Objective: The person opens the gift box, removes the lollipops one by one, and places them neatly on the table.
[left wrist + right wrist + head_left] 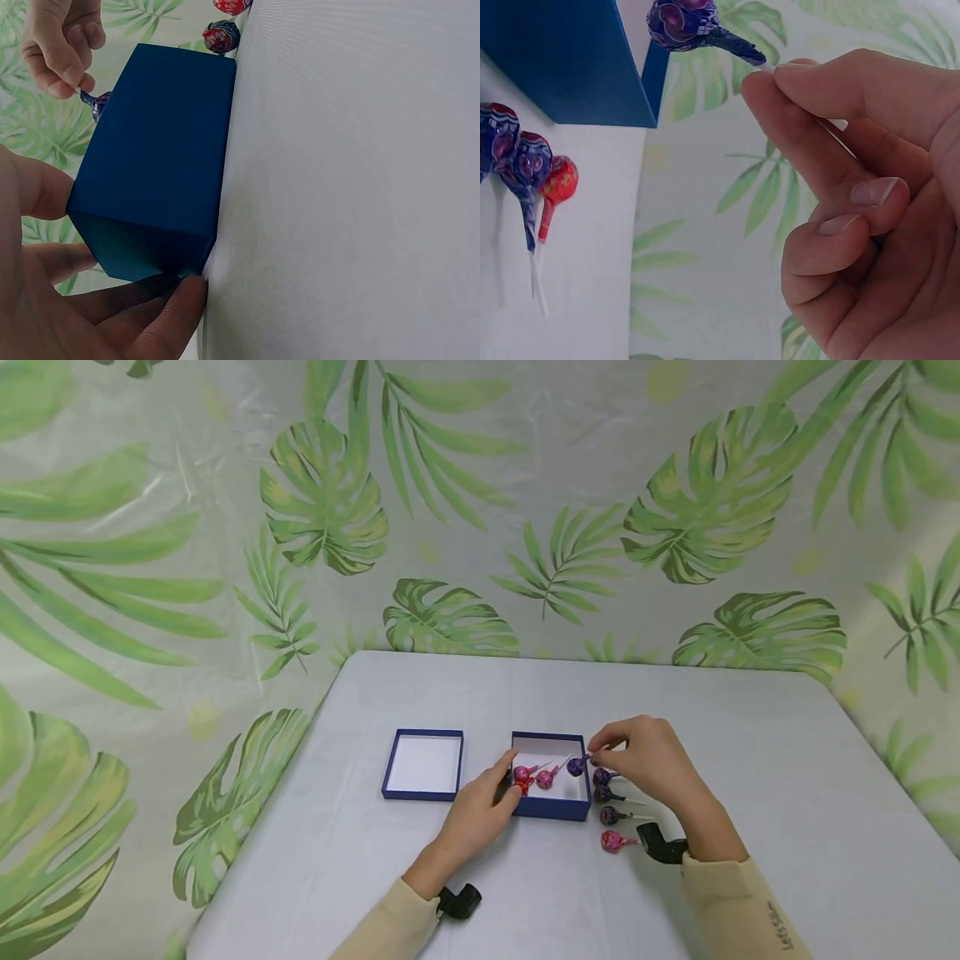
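My right hand pinches the white stick of a purple-wrapped lollipop between thumb and index finger. The candy end hangs over the right part of an open blue box, near its rim. Inside the box lie pink lollipops and a red one. At the box's left side, my left hand holds it, the thumb at the front corner and other fingers along the side wall. In the left wrist view the box hides most of the purple lollipop.
Several lollipops lie in a column right of the box, among them a purple one, a dark one and a pink one. A blue-edged lid, white inside, lies to the left. All rest on a white-covered table.
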The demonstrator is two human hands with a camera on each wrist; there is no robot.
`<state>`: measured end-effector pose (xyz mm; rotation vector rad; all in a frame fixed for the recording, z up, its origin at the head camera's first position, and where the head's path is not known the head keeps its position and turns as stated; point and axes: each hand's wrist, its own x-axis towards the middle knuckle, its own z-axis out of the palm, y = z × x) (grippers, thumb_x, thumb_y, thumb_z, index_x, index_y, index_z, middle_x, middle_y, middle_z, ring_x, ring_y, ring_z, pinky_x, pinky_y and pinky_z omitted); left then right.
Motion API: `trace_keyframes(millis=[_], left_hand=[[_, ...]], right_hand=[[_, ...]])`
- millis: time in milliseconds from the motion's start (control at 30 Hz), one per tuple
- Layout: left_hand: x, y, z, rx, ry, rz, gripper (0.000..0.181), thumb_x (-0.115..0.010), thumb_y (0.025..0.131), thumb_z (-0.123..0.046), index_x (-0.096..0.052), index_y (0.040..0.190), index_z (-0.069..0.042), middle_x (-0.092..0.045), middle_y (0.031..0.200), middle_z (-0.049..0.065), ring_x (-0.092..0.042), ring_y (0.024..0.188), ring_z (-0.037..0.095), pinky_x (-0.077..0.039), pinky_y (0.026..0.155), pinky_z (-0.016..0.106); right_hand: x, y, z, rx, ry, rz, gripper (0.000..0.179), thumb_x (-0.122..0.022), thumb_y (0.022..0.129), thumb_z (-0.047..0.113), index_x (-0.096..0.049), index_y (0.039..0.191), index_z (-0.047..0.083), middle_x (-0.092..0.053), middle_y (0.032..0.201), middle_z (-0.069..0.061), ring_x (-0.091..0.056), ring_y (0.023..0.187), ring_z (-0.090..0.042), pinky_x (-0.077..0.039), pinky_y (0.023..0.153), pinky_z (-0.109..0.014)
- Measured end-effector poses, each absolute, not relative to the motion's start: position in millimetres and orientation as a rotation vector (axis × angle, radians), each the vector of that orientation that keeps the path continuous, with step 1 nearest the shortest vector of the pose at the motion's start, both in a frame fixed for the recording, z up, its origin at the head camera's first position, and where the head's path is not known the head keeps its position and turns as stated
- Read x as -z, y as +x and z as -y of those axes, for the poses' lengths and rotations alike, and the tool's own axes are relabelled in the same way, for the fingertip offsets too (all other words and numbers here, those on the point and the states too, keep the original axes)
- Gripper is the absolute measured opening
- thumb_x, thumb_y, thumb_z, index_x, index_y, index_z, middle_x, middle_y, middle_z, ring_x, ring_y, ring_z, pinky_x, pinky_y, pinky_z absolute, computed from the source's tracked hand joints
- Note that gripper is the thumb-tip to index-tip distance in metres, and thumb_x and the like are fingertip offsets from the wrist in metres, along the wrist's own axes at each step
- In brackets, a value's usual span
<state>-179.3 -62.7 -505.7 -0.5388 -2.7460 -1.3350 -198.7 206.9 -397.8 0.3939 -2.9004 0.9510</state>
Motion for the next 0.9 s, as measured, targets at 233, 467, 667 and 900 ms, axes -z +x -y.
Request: trace_keyframes(millis=[233, 467, 667, 900], left_hand=[[505, -179, 63, 1.331, -0.539, 2.750, 0.059, -0.051, 0.102, -0.033, -0.035, 0.158, -0.027, -0.043, 0.155, -0.001, -0.040, 0.141, 0.017, -0.036, 0.114, 0.041], [505, -179, 63, 1.328, -0.546, 2.745, 0.059, -0.051, 0.102, -0.034, -0.035, 0.158, -0.024, -0.043, 0.155, 0.000, -0.040, 0.141, 0.017, -0.036, 0.114, 0.041], [506, -180, 64, 1.330, -0.537, 2.747, 0.059, -0.051, 0.102, -0.033, -0.035, 0.158, -0.025, -0.044, 0.154, 0.000, -0.040, 0.141, 0.017, -0.035, 0.115, 0.041], [506, -180, 63, 1.331, -0.548, 2.741, 0.059, -0.051, 0.102, -0.032, -0.036, 0.158, -0.024, -0.043, 0.155, -0.001, -0.040, 0.142, 0.017, -0.035, 0.115, 0.041]], right_hand=[[393, -196, -216, -0.949, 0.326, 2.894, 0.008, -0.074, 0.088, 0.019, -0.081, 0.090, 0.021, -0.074, 0.093, 0.002, -0.057, 0.082, -0.022, -0.048, 0.063, -0.034], [393, -195, -232, -0.943, 0.288, 2.866, 0.009, -0.073, 0.090, 0.019, -0.081, 0.094, 0.021, -0.075, 0.097, -0.001, -0.059, 0.085, -0.023, -0.047, 0.063, -0.034], [400, -196, -247, -0.951, 0.263, 2.852, 0.011, -0.074, 0.091, 0.024, -0.081, 0.099, 0.020, -0.074, 0.101, -0.004, -0.060, 0.088, -0.025, -0.047, 0.063, -0.035], [415, -200, -264, -0.955, 0.177, 2.857, 0.013, -0.072, 0.093, 0.024, -0.080, 0.101, 0.018, -0.072, 0.108, -0.007, -0.058, 0.091, -0.027, -0.047, 0.063, -0.035]])
